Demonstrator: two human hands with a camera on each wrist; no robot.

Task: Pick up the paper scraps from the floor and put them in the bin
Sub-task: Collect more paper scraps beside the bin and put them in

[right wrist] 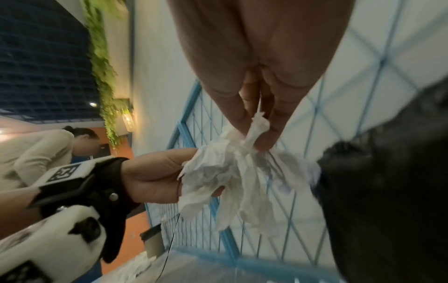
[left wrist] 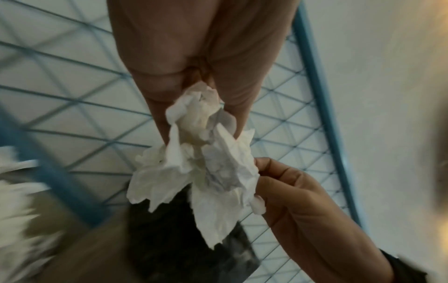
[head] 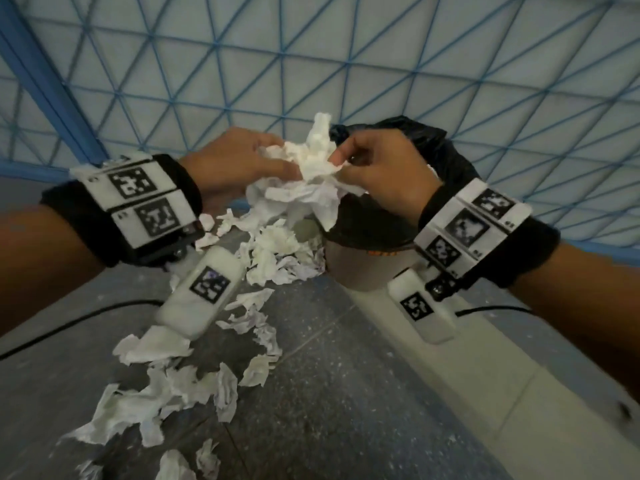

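Observation:
A bunch of crumpled white paper scraps [head: 308,178] hangs in the air between both hands. My left hand [head: 242,164] grips its left side with curled fingers. My right hand [head: 374,168] pinches its right side between thumb and fingers. The bunch [left wrist: 201,168] fills the left wrist view, with my right hand [left wrist: 298,201] at its edge. In the right wrist view my right fingers [right wrist: 271,134] pinch the paper [right wrist: 232,178] and my left hand [right wrist: 155,176] holds it from the left. The bin [head: 374,258], lined with a black bag [head: 446,157], stands just below and right of the bunch.
Many more white scraps [head: 194,368] lie strewn across the grey speckled floor [head: 346,393], from the bin toward the lower left. A blue mesh fence [head: 346,64] stands behind. Black cables [head: 79,320] run along the floor. A person [right wrist: 48,149] in a pale top stands beyond.

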